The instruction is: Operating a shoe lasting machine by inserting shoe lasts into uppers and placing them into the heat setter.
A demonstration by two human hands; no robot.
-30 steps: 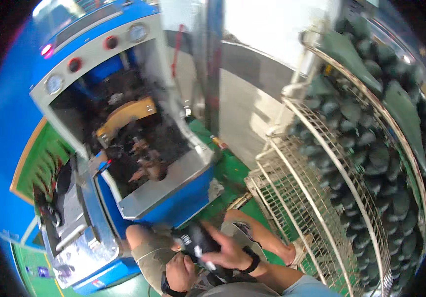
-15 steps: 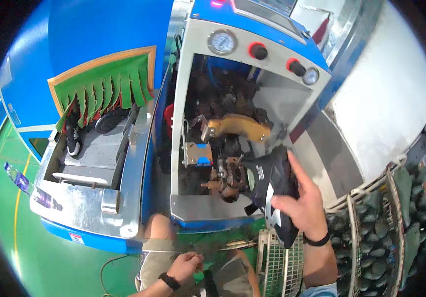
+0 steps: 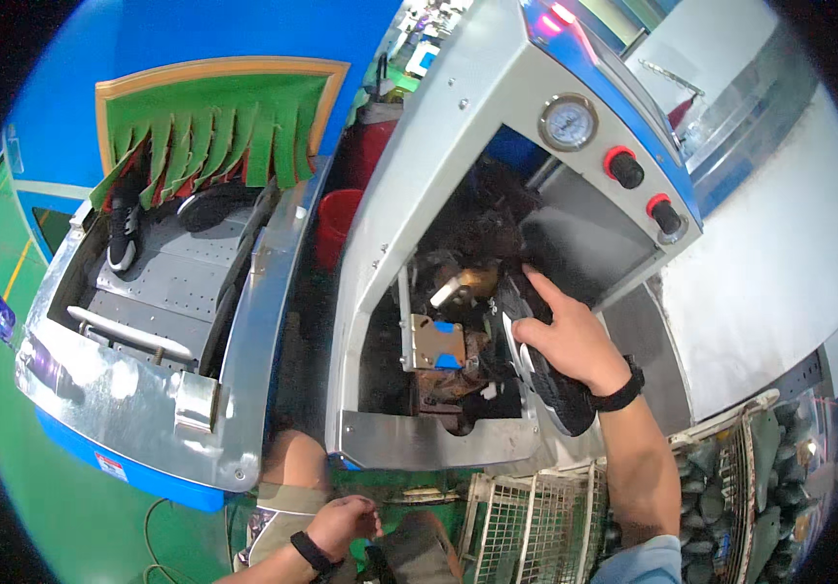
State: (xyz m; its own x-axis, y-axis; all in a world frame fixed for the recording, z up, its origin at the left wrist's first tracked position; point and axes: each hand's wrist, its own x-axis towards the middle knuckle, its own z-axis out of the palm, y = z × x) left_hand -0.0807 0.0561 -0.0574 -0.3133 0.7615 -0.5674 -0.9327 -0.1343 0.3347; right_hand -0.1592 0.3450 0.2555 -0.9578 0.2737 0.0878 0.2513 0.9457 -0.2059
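The right hand (image 3: 572, 341) grips and partly hides a black shoe (image 3: 563, 401); the left hand (image 3: 344, 522) curls, contents unclear, an unreadable label (image 3: 111, 466) to its left.

Head camera: worn on the head, above and behind the left grip (image 3: 343, 524) and right grip (image 3: 575, 341)
Facing: down and forward, over the right grip toward the machine (image 3: 448, 122)
Nearness: close to both grips
Lens: wide fisheye

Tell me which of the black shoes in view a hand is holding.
The black shoe in the right hand's grip, at the machine's opening. The other two shoes, by the green curtain, have no hand on them.
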